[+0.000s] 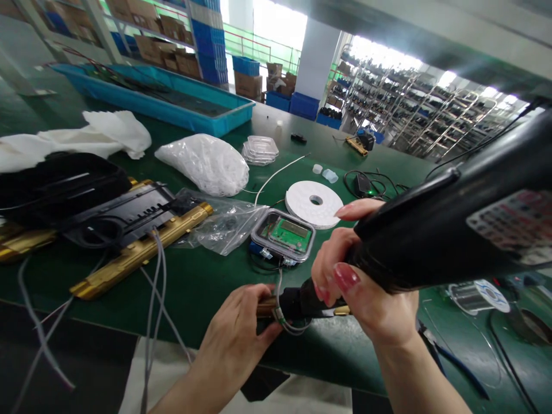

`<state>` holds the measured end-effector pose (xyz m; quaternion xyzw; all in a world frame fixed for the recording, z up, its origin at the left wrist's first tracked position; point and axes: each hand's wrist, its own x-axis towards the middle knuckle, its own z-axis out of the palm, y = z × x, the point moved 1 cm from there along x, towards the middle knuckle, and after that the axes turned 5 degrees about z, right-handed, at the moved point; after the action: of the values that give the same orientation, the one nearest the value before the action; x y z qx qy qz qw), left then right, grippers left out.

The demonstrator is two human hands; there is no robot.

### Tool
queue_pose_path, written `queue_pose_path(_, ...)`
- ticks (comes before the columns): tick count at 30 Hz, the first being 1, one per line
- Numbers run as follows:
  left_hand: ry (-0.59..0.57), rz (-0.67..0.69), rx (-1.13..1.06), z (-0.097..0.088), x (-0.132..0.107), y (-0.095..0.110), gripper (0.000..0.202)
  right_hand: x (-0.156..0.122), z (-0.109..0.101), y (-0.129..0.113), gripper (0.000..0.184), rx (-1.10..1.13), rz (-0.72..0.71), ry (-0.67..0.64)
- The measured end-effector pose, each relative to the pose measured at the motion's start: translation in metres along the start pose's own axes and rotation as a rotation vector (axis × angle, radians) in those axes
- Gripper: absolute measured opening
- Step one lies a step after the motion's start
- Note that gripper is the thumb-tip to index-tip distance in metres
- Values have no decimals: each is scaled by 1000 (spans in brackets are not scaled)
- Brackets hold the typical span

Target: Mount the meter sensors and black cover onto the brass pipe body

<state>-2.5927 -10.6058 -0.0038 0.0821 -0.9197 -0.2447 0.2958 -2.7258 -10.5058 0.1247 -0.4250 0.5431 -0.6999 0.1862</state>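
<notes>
My left hand (241, 322) is closed around the end of a brass-coloured pipe piece (266, 309) at the table's front edge. A thin grey cable (280, 319) loops around it and runs up toward a clear-lidded meter box (283, 236) with a green circuit board. My right hand (357, 276) is wrapped around the lower part of a large black tool (431, 213), which looks like an electric screwdriver, with a side lever and a label. Its lower end slants toward the black part (302, 300) beside the pipe piece; the exact contact is hidden by my fingers.
A white tape roll (297, 198) lies behind the meter box. Leftward are a plastic bag (233, 230), a brass pipe body (142, 253) with grey cables, and a white bag (204, 164). A blue tray (207, 123) stands behind. Blue-handled pliers (457, 362) and a wire spool (478, 296) lie right.
</notes>
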Motion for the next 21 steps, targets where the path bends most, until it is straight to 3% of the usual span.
queue_pose_path(2,22,123,142,-1,-2,2,22,0,1,-1,37,55,-16,-11)
queue_pose_path(5,-51,248,166,-4,5,7,23,0,3,-3,33,51,10,0)
queue_pose_path(10,-128,226,13,0,19,10,49,0,4,-4,31,68,41,11)
queue_pose_path(21,-170,278,128,8,16,14,32,2,4,-3,39,102,17,43)
